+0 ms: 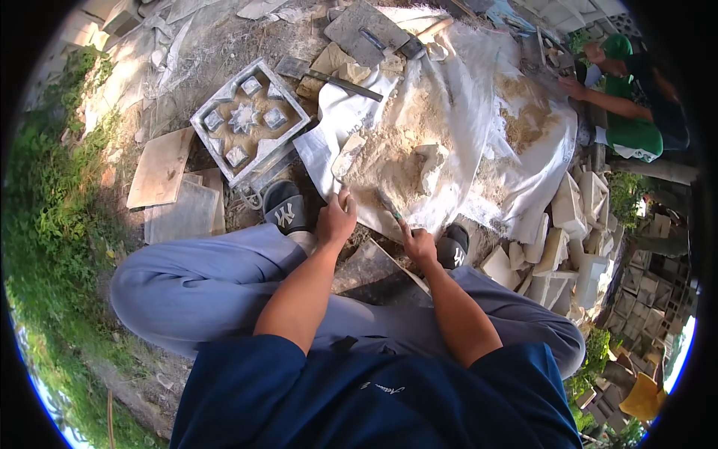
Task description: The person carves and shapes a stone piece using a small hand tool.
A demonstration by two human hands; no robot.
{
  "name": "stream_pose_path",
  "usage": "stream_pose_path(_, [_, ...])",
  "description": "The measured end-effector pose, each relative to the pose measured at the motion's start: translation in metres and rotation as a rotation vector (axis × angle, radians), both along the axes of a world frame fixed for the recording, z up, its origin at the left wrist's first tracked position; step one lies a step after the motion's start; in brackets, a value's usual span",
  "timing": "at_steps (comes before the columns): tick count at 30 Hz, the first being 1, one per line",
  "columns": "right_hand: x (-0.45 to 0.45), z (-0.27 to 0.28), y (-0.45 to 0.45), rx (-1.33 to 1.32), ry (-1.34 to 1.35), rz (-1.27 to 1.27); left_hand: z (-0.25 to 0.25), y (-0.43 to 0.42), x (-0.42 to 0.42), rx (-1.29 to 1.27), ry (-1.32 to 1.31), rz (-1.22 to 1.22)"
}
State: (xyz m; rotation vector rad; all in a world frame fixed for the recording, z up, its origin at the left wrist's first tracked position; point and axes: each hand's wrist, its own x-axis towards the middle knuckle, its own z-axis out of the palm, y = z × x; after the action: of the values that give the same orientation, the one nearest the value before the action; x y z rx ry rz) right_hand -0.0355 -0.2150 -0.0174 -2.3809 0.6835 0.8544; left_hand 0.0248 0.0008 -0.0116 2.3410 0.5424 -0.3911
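At near edge of white plastic sheet [342, 111], presumably keeping tan powder [389, 163] clean: left hand [336, 219] curled, hold unclear; right hand [419, 245] clamped on thin dark tool [387, 203].

White sheet [323, 147], tan powder [389, 159], grey star-patterned mould [243, 118], navy shirt [374, 408], white-lettered black sandals [284, 209]

We wear a dark blue shirt [359, 415] with wide, short sleeves [243, 370] and a small line of pale, slanted lettering [389, 388] at the front, too small to read in full. Our trousers [191, 288] are loose, greyish blue and creased, with a small black patch [345, 343] near the waist. Our slippers [286, 200] are black, marked with white interlocked letters [285, 215]. Our left hand [336, 221] and right hand [419, 245] are bare.
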Motion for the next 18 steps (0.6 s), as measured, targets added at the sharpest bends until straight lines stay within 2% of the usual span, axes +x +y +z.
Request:
stream_pose_path(3, [0.010,0.008,0.005,-0.036,-0.044,-0.043,-0.003,0.002,-0.002,-0.003,-0.043,-0.007])
stream_pose_path(7, [0.014,0.010,0.002,0.136,-0.123,-0.062,-0.004,0.003,-0.002,-0.021,-0.065,-0.016])
stream_pose_path(9, [0.006,0.006,-0.002,0.226,-0.206,-0.070,0.005,0.002,0.000,-0.004,0.050,0.000])
stream_pose_path(10, [0.002,0.004,-0.002,0.225,-0.211,-0.071,0.003,0.002,0.000,-0.006,0.045,-0.002])
stream_pose_path(12, [-0.003,-0.001,-0.003,-0.008,-0.037,0.020,0.001,0.002,-0.001,0.005,-0.005,-0.016])
stream_pose_path(16, [0.013,-0.002,-0.001,0.077,-0.004,-0.076,-0.001,0.004,0.000,0.027,0.012,-0.015])
stream_pose_path(18, [0.017,0.010,0.004,0.120,-0.182,-0.062,-0.004,0.004,-0.002,-0.018,-0.057,-0.020])
